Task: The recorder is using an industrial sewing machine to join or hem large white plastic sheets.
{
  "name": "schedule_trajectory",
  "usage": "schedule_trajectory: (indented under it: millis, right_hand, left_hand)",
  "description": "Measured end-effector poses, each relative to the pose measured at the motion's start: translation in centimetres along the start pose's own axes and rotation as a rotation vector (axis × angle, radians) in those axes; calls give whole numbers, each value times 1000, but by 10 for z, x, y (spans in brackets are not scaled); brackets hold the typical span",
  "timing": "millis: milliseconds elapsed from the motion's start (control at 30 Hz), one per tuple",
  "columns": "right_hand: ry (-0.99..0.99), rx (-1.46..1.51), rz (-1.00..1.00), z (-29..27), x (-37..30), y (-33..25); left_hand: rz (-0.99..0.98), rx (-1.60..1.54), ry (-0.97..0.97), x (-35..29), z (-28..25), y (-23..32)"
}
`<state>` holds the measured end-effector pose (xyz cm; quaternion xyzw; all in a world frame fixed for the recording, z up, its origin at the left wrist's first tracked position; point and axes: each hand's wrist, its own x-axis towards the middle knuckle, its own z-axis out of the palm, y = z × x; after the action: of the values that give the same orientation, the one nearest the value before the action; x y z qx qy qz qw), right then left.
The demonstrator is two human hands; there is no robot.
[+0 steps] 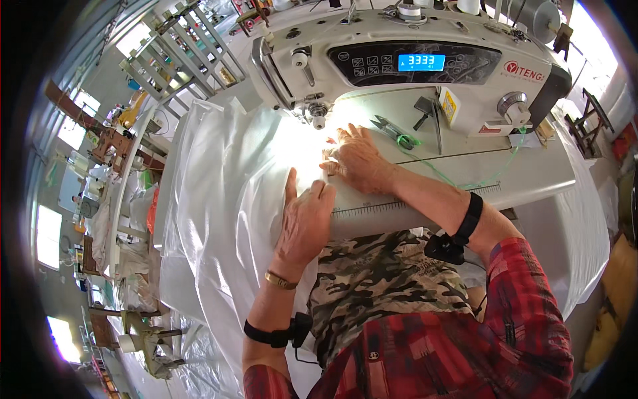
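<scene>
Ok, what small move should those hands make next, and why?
Perhaps smooth the white sheet with the left hand: long folds run through it beside that hand, and the right hand is near the sewing machine.

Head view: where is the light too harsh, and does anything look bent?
Head view: glare washes out the white fabric near the needle end of the sewing machine; head view, far left: the window is blown out; head view, left side: the pale rail looks bowed, likely by the wide lens, and the picture's corners go black.
</scene>
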<state>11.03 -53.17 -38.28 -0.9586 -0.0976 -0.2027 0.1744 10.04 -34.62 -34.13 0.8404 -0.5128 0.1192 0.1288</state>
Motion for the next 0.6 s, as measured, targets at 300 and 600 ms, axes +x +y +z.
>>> schedule_trajectory:
  millis: [300,600]
  right_hand:
    - [-343,-137,90,-18,10,-4]
    - [-324,-113,60,-8,4,4]
  left_hand:
    - [-148,66,17,42,14,-9]
    - [-222,157,10,37,21,-14]
